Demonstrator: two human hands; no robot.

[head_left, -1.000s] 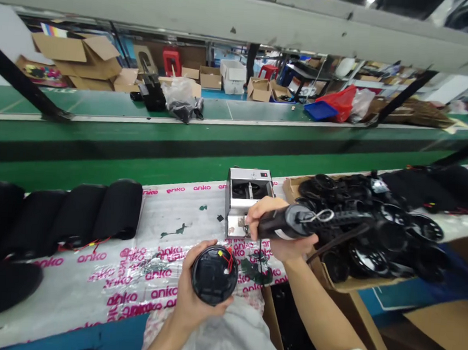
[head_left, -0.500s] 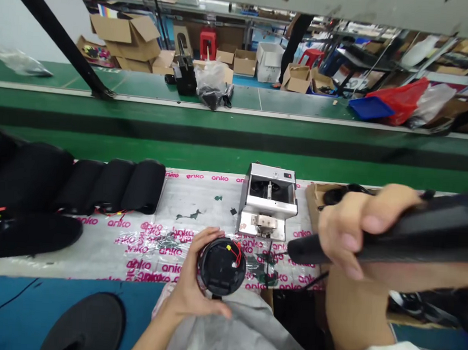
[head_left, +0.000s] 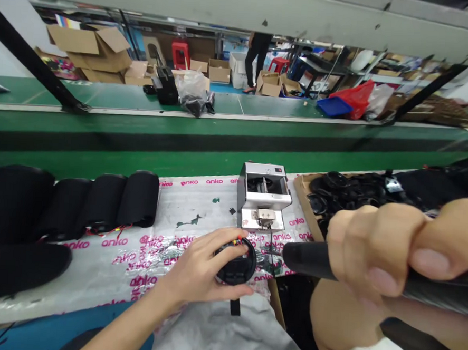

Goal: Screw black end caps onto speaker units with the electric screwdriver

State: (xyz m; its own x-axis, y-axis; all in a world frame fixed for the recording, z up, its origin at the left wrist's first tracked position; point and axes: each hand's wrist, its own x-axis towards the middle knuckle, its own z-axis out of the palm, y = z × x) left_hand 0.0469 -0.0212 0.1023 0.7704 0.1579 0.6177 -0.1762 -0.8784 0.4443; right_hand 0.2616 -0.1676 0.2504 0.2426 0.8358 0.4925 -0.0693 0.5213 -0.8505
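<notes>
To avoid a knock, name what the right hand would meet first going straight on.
Probably the round black part in the left hand, with the black tool leading; depth is unclear.

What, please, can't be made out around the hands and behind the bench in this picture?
In the head view:
- Round black rimmed part: its underside is out of sight, and the left hand covers part of it.
- Long black cylindrical tool: its grip is hidden by the right hand, its rear cut off by the right edge.
- Standing person in dark trousers: upper body hidden by the grey overhead beam.
</notes>
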